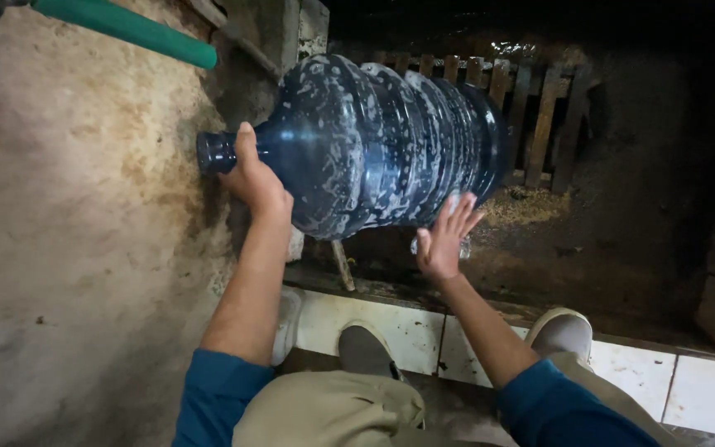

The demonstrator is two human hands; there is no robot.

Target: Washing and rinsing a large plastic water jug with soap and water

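- A large blue water jug (pixel 382 141) lies on its side across the upper middle of the frame, its ribbed body streaked with white suds; its neck points to the left, its base to the right, in front of a dark wooden slatted grate (pixel 539 108).
- A stained plaster wall (pixel 68 232) fills the left of the frame; a green hose (pixel 126 25) runs across its upper left corner.
- A pale tiled ledge (pixel 647 377) crosses the lower right; two grey shoes stand on it, one at lower centre (pixel 366 352), one to the right (pixel 560 335); beige trousers (pixel 333 410) and blue sleeves (pixel 217 397) sit at the bottom edge.
- The left hand (pixel 254 178) grips the jug at the shoulder just behind the neck, fingers wrapped under it, thumb up along the neck.
- The right hand (pixel 444 236) is open, fingers spread, its fingertips against the jug's lower right side; it grasps nothing.
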